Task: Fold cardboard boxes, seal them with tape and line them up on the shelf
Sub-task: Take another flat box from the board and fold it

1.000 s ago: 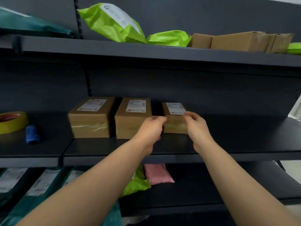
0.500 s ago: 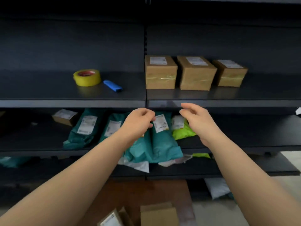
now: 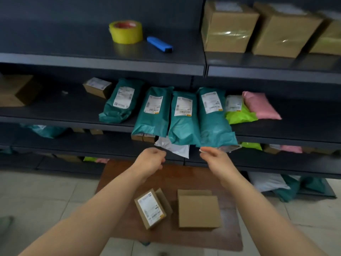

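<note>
Brown cardboard boxes (image 3: pixel 228 21), 1 o'clock: matt, glossy tape bands (image 3: pixel 227 35). Dark metal shelf (image 3: pixel 92 60): smooth matt. Teal plastic mailer bags (image 3: pixel 184 124), centre: crinkled, slight sheen.

Three taped cardboard boxes (image 3: pixel 228 28) at one o'clock; one yellow tape roll (image 3: pixel 125 31) and one blue cutter (image 3: pixel 159 44) at twelve; four teal mailers (image 3: pixel 182 117) centrally; two open-flapped boxes (image 3: pixel 198 209) at six.
</note>
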